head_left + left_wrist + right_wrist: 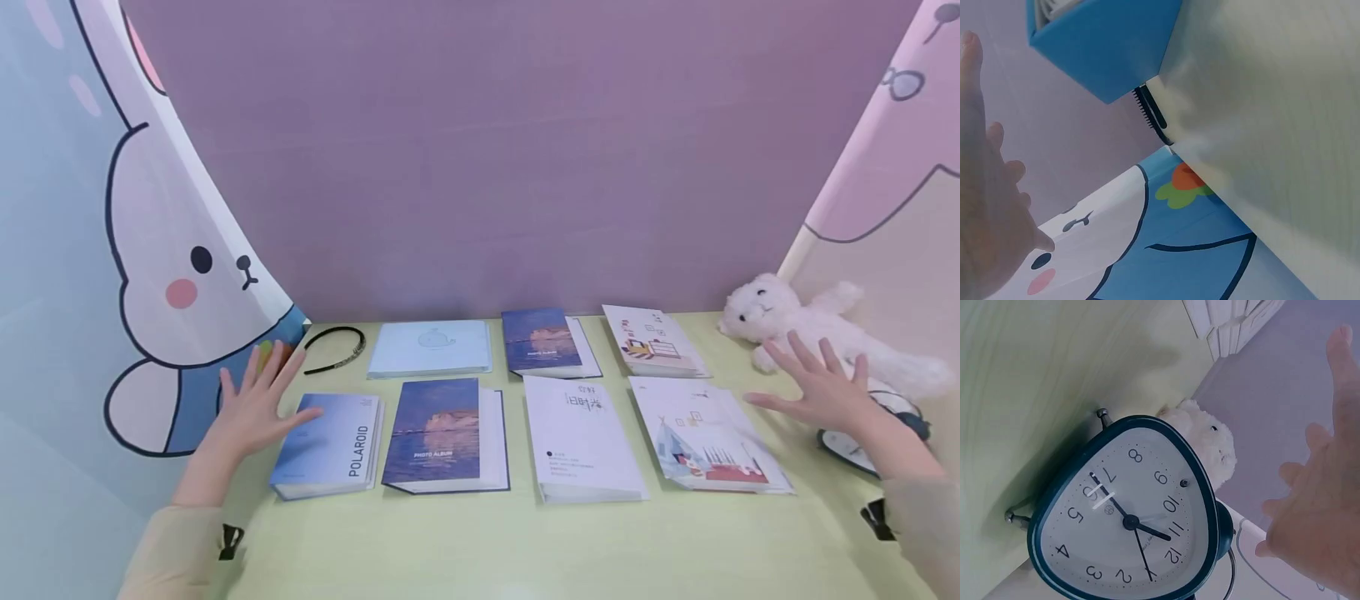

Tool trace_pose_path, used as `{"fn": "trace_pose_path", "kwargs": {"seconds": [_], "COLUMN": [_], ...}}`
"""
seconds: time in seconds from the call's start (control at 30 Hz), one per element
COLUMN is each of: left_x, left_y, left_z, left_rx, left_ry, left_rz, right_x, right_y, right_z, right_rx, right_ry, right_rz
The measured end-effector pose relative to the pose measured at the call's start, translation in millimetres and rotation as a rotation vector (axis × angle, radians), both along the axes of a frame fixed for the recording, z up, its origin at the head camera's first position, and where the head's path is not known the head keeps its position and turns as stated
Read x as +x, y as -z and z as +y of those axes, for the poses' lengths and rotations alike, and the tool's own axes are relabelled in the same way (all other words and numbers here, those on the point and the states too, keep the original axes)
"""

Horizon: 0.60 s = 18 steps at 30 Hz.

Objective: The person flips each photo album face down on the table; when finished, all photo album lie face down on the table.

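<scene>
My left hand (258,408) hovers with spread fingers over the left edge of a blue photo album marked POLAROID (330,442). On the other side my right hand (821,387) is held up, fingers spread and holding nothing, between a tent-picture album (708,433) and a white plush toy (817,325). Beneath the right wrist stands a dark green alarm clock (1129,512), its face filling much of the right wrist view. Two sea-cliff photo albums (442,433) and a white album with printed characters (585,442) lie between the hands.
A pale blue whale album (431,346) and another white illustrated album (652,340) lie in the back row. Left of them is a black headband (337,350). A purple backdrop (525,167) rises behind the light green table (525,550), with cartoon-printed cloth (172,250) at the left.
</scene>
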State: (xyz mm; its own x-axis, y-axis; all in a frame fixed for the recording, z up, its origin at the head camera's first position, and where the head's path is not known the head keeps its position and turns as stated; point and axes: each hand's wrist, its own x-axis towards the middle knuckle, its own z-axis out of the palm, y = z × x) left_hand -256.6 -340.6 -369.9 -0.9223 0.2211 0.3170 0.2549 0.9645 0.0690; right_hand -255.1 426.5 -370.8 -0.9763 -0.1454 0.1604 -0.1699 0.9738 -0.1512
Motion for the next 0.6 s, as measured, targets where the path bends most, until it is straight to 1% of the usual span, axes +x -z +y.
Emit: {"fn": "trace_pose_path", "kwargs": {"seconds": [0.23, 0.47, 0.6], "left_x": [-2.1, -7.8, -9.4], "left_y": [-3.5, 0.7, 0.9], "left_z": [0.8, 2.0, 6.6], "left_rx": [0.003, -0.001, 0.007], "left_ry": [-0.002, 0.008, 0.022], "left_rz": [-0.005, -0.003, 0.003], "right_x": [-3.1, -4.2, -3.4], "right_y": [2.1, 2.6, 1.9], "right_z": [-0.2, -1.5, -2.7], "right_rx": [0.014, 0.022, 0.015], "right_ry": [-0.001, 0.009, -0.002], "right_rz": [-0.009, -0.016, -0.006]}}
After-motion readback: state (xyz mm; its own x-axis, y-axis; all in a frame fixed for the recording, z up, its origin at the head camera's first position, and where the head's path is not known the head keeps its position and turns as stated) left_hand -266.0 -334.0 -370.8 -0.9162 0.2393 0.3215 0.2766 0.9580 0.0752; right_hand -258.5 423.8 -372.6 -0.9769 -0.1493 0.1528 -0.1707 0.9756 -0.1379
